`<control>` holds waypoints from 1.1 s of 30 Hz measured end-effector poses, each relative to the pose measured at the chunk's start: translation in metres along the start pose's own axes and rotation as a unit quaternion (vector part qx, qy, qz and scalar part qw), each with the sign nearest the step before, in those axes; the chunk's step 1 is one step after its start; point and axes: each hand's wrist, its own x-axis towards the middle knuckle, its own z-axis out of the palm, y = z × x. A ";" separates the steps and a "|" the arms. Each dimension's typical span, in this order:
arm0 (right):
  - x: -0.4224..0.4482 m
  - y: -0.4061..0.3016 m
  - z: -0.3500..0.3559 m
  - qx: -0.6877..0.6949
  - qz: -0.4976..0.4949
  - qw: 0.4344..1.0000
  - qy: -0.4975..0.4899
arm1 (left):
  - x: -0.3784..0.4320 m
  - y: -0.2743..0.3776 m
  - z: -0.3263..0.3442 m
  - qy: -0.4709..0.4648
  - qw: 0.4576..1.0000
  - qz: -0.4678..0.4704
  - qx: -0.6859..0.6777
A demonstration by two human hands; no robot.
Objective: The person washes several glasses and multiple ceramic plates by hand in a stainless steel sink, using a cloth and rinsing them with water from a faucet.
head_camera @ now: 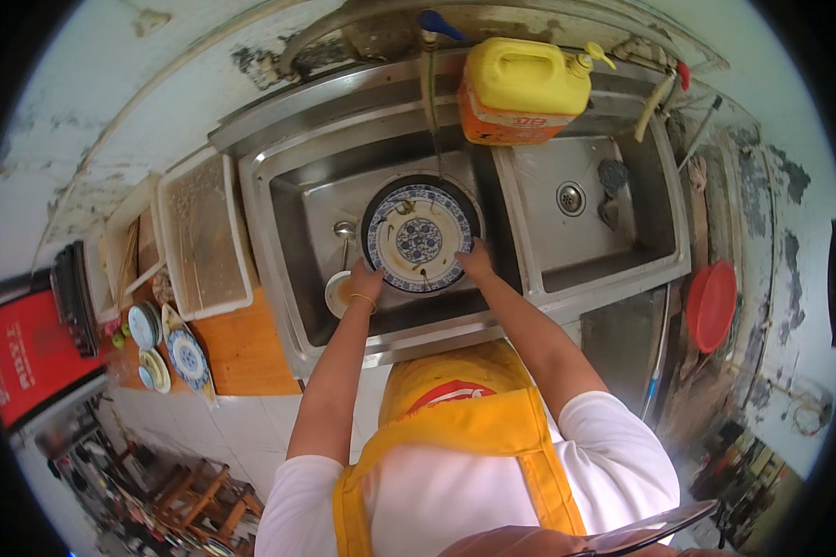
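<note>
A round plate with a blue and white pattern (418,240), with green and brown food scraps on it, is held over a dark round pan (371,209) in the large left basin of a steel sink (313,202). My left hand (367,278) grips its lower left rim, and my right hand (475,259) its lower right rim. Thin water falls from a tap with a blue handle (440,25) near the back of the plate. Left of the pan lie a metal ladle (345,230) and a small white bowl (336,295), the bowl close to my left hand.
A yellow and orange plastic jug with a pump (522,83) stands on the sink's back edge. The right basin holds a dark scouring pad (612,174). On the left are a translucent plastic bin (205,237) and stacked dishes (143,327) on a wooden counter. A red basin (712,306) is at right.
</note>
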 end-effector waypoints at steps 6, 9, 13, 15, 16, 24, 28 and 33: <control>0.000 -0.017 -0.001 0.035 0.019 0.999 0.024 | 0.036 -0.017 0.012 -0.091 0.975 -0.040 -0.200; 0.006 -0.010 0.002 0.026 0.015 0.999 0.039 | 0.048 -0.030 0.028 -0.100 0.967 -0.006 -0.233; 0.015 -0.004 0.009 0.015 0.020 0.998 0.061 | 0.050 -0.028 0.035 -0.084 0.973 -0.015 -0.212; 0.017 -0.004 0.011 0.022 0.015 0.997 0.066 | 0.053 -0.030 0.037 -0.066 0.973 -0.035 -0.218; 0.018 -0.006 0.012 0.028 0.014 0.997 0.067 | 0.055 -0.032 0.038 -0.057 0.973 -0.045 -0.221; 0.027 -0.014 0.017 0.031 0.047 0.998 0.029 | 0.057 -0.041 0.033 -0.046 0.967 -0.041 -0.249; 0.049 0.021 0.013 0.081 0.086 0.992 0.035 | 0.057 -0.018 0.045 -0.085 0.948 -0.068 -0.298; 0.021 -0.027 0.000 0.135 0.104 0.985 0.003 | 0.044 0.000 0.020 -0.087 0.927 -0.162 -0.326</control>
